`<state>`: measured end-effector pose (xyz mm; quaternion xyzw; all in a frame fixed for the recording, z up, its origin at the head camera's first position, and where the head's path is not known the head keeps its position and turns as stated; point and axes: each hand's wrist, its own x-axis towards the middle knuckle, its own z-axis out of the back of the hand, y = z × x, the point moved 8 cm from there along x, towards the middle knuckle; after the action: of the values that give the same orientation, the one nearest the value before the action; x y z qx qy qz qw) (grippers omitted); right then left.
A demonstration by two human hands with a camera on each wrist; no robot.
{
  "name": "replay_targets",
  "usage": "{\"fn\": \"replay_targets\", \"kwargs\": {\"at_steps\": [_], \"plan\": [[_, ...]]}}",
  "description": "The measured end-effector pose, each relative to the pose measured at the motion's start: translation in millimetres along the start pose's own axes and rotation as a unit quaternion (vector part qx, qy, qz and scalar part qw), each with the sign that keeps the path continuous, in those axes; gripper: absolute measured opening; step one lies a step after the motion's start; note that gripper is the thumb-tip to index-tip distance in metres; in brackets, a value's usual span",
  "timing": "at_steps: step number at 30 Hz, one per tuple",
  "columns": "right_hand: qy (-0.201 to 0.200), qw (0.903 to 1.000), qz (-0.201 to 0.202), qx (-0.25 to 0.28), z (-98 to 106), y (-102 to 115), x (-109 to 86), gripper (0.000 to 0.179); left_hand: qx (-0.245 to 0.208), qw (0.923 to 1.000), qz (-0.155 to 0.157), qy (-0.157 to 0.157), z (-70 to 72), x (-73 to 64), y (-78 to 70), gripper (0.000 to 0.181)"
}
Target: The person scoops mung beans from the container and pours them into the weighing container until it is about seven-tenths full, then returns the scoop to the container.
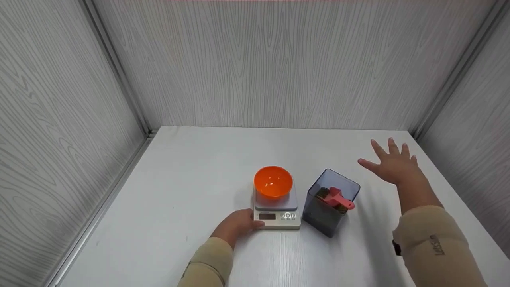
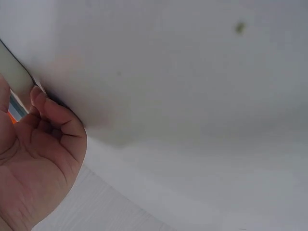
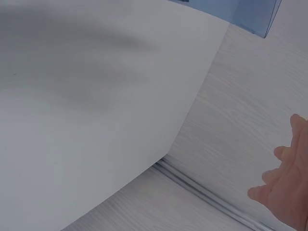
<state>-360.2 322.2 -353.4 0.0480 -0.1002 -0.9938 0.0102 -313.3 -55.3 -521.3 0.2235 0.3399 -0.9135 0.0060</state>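
My left hand [image 1: 238, 224] grips the near left corner of a white digital kitchen scale [image 1: 279, 224], with the thumb on its front panel beside the small dark display. In the left wrist view the fingers of that hand [image 2: 43, 149] curl at the scale's edge [image 2: 14, 70]. An orange bowl [image 1: 273, 181] stands on the weighing plate. Right of the scale, a bluish see-through square container [image 1: 324, 217] holds dark, crumbly contents and a pink scoop [image 1: 338, 198]. Up and right of the container, my right hand [image 1: 396, 167] is raised with its fingers spread, holding nothing.
The white table [image 1: 191, 167] is enclosed by pale wood-grain panels [image 1: 271, 63] at the back and both sides. A tiny greenish speck [image 2: 240, 27] shows on the tabletop. The container's corner [image 3: 255, 14] appears at the top of the right wrist view.
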Motion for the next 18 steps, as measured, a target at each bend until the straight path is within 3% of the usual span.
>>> {"fn": "replay_targets", "kwargs": {"at_steps": [5, 13, 18], "plan": [[0.054, 0.9977, 0.038, -0.017, -0.1, 28.9, -1.9, 0.090, 0.003, 1.0000, 0.000, -0.001, 1.1, -1.9, -0.5, 0.048], [0.082, 0.9914, 0.097, -0.030, -6.9, 77.9, -9.7, 0.047, 0.005, 1.0000, -0.002, -0.005, 1.0, -2.5, -1.0, 0.048], [0.120, 0.9875, 0.101, -0.016, -23.0, 97.0, -16.7, 0.027, 0.003, 0.9999, -0.011, -0.006, -0.7, -3.9, -1.5, 0.045]]}}
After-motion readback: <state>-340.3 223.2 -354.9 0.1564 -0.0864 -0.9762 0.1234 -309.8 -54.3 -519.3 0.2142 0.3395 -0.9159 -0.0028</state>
